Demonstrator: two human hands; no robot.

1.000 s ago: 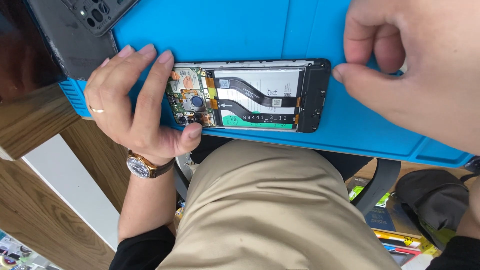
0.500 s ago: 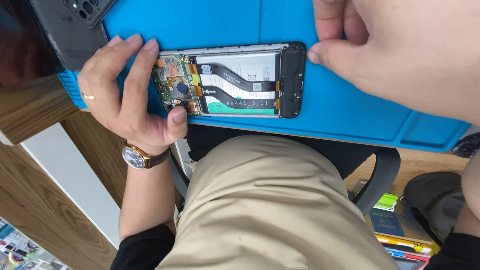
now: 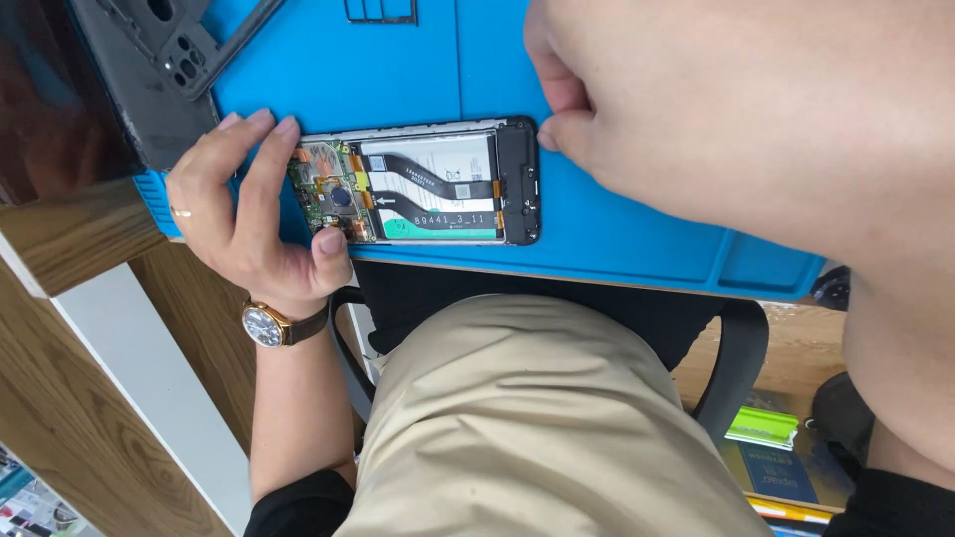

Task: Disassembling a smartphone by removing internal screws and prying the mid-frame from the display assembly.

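Blue mat (image 3: 637, 219) covers bench; opened phone (image 3: 418, 184) lies flat at its near edge. Right hand (image 3: 736, 109) w/ fingers curled closed, tip touching phone's end. Left hand (image 3: 249, 219) fingers clamp camera end, thumb on edge

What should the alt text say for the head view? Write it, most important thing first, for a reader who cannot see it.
An opened smartphone with its back removed lies on a blue work mat, its circuit board and battery exposed. The left hand, with a ring and a wristwatch, grips the board end; the right hand pinches at the other end. A dark back cover lies on the mat's far corner.
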